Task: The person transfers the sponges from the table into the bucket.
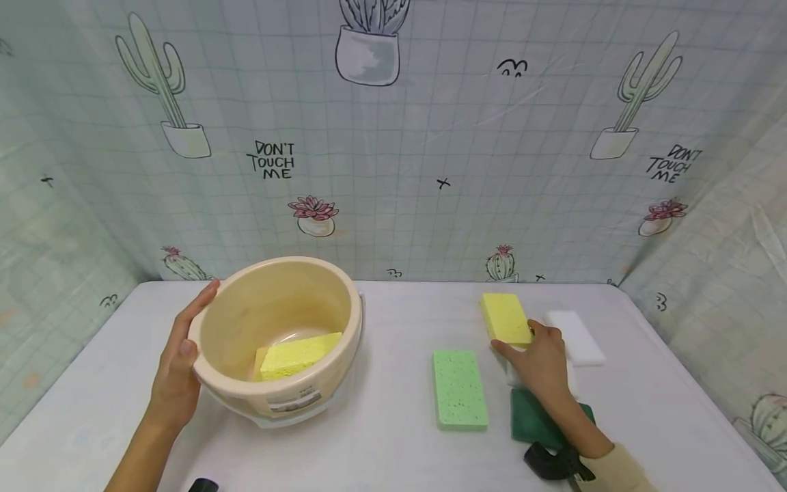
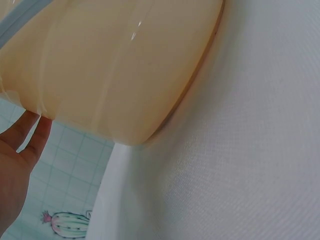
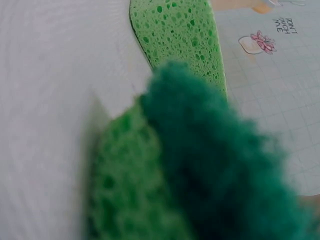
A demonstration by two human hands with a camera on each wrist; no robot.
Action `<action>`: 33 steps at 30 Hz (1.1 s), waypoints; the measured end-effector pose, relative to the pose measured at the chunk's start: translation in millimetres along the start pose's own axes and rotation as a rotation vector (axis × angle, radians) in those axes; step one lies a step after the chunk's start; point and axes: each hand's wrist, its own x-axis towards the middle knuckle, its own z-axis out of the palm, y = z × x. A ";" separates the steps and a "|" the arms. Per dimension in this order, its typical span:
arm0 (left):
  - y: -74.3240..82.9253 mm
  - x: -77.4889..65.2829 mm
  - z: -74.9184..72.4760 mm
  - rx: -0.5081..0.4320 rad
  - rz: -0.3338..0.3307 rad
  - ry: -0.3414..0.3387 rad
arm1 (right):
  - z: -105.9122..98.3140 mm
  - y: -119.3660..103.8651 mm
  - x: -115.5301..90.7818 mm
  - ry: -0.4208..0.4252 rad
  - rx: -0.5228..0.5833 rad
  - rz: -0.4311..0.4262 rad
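Observation:
A cream plastic bucket (image 1: 279,287) stands on the left of the table, its mouth facing me. My left hand (image 1: 175,379) holds it at the left side, thumb by the rim; fingers (image 2: 37,135) touch its wall in the left wrist view. Inside lies a yellow sponge (image 1: 298,355), with a second yellowish piece partly hidden beside it. Toward the back right, my right hand (image 1: 541,362) pinches another yellow sponge (image 1: 505,318) at its near end, between thumb and fingers. The right wrist view does not show this grip.
A light green sponge (image 1: 460,389) lies between bucket and right hand. Under the right forearm is a dark green scouring sponge (image 1: 529,417). One white sponge (image 1: 574,337) lies right of the hand; another white piece is partly hidden beneath it. A printed curtain (image 1: 393,150) hangs behind the table.

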 end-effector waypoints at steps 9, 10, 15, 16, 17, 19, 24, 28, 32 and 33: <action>-0.1 1.2 -0.7 -0.024 -0.005 -0.006 | 1.6 -1.7 0.2 0.022 0.025 0.017; -0.2 1.2 -0.8 -0.025 -0.004 -0.006 | 1.6 -1.7 0.1 0.021 0.026 0.020; -0.6 0.3 -0.9 -0.021 -0.006 -0.007 | 0.9 -1.1 -0.3 0.015 0.030 0.020; -0.7 0.4 -1.0 -0.022 -0.001 -0.010 | 0.5 -1.0 0.2 0.018 0.028 0.010; -0.8 0.7 -0.9 -0.026 0.004 -0.013 | 0.1 -1.0 0.7 0.023 0.029 -0.002; -1.0 1.3 -0.9 -0.033 0.012 -0.017 | -0.7 -1.1 2.0 0.034 0.032 -0.029; -2.2 3.6 -0.3 -0.036 0.024 -0.021 | -2.5 -1.4 2.3 0.042 0.051 -0.082; -3.0 3.6 -0.3 -0.036 0.017 -0.014 | -3.1 -2.6 1.0 0.029 0.065 -0.130; -2.6 1.6 -1.4 -0.053 0.003 -0.004 | -5.0 -5.7 -0.6 -0.011 0.072 -0.139; -2.4 0.8 -1.8 -0.053 0.003 -0.004 | -5.8 -6.8 -1.1 -0.017 0.071 -0.137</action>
